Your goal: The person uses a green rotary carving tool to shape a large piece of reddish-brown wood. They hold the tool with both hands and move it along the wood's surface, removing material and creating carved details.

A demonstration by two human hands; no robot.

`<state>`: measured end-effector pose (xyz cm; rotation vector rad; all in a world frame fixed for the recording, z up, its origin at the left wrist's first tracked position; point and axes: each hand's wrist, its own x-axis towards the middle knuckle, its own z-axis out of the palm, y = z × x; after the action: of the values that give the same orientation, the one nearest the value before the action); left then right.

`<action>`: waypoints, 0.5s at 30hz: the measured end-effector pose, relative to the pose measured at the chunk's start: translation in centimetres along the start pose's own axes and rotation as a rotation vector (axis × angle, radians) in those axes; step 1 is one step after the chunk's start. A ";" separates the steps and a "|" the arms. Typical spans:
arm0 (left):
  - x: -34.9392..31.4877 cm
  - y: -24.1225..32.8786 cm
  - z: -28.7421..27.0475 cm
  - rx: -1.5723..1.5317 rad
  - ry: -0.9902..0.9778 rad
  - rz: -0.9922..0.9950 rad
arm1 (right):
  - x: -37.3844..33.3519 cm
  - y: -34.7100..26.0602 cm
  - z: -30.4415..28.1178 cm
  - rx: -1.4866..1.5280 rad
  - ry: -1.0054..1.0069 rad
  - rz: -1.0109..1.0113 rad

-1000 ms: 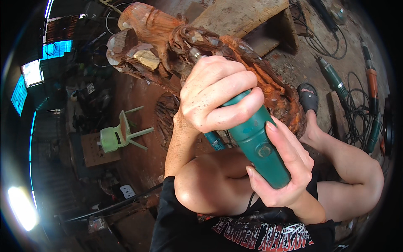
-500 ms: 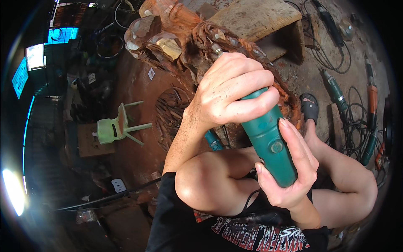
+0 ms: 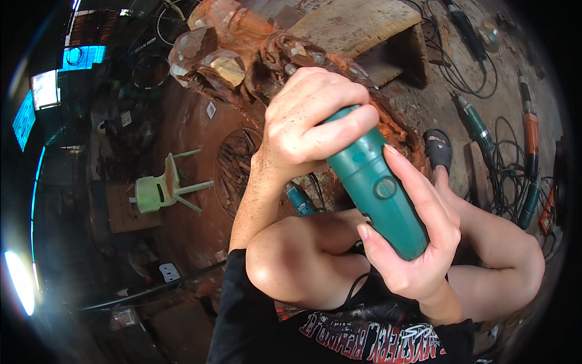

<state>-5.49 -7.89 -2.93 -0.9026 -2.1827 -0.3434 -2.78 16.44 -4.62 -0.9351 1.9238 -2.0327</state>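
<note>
While both hands grip the green tool [image 3: 382, 188], it slants from the lap up and leftward, its nose toward the carving [image 3: 242, 45]. The left hand [image 3: 321, 121] is the farther one, back upward, its fingers curled tightly round the tool's front in a near fist; its thumb is hidden. Its dust-speckled forearm rises steeply from the sleeve [image 3: 227, 291] past the left knee [image 3: 273, 264], leaning slightly right. The right hand [image 3: 433, 258] cups the rear end from the lower right, its forearm short in view. Here the fingers lie fairly straight along the tool's right side, the thumb rests against the left, and the rounded butt sits in the crook between, so this grasp is wider and looks looser. A bit of metal nose [image 3: 291, 69] shows beyond the left knuckles, over the carving; whether its tip touches the wood is hidden. To the right, a second tool [image 3: 476, 124] lies on the floor [image 3: 448, 109] near the slipper [image 3: 438, 148].
</note>
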 end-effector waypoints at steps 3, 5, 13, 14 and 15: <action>0.3 0.0 0.4 -0.015 0.025 -0.015 | 0.1 -0.3 0.2 0.041 0.046 -0.001; -0.1 -0.2 0.7 -0.020 0.066 -0.016 | 0.0 -0.7 0.6 0.046 0.072 -0.004; -0.7 0.3 1.3 -0.031 0.154 -0.023 | -0.5 -1.2 0.5 0.036 0.078 0.004; -0.7 0.5 1.3 -0.033 0.149 -0.023 | -0.6 -1.2 0.4 0.042 0.065 0.005; -0.7 0.8 1.4 -0.031 0.135 -0.018 | -0.7 -1.3 0.0 0.047 0.046 0.002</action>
<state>-5.33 -7.02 -4.46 -0.8520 -2.0676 -0.4357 -1.86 16.97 -3.61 -0.8823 1.8896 -2.1066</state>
